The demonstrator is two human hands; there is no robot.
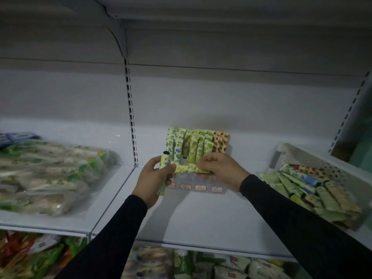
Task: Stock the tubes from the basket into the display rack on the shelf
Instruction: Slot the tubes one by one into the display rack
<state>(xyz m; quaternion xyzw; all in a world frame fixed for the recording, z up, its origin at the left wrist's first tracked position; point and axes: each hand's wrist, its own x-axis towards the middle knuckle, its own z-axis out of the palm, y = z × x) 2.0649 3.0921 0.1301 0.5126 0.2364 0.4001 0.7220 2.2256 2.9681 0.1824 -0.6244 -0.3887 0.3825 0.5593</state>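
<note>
You had two tubes up in front of the display rack (198, 185), mid-shelf (201, 218). The yellow tube (186, 168) lay crosswise, long axis running L-R, spanning the gap btwn both hands. Your right hand (219, 170) pinched its right end, fingers curled over the top, thumb hidden under. Your left hand (153, 178) gripped the capped tube (164, 161) upright, black cap pointing up, its body running down thru your closed fist w/ the tail showing below the palm; your left thumb tip touched the yellow tube's left end. Rack behind already held rows of upright tubes. The basket (302, 156) sat to your right on the same shelf, loose tubes piled in it. Bagged goods (50, 178) lay on the left shelf section.
</note>
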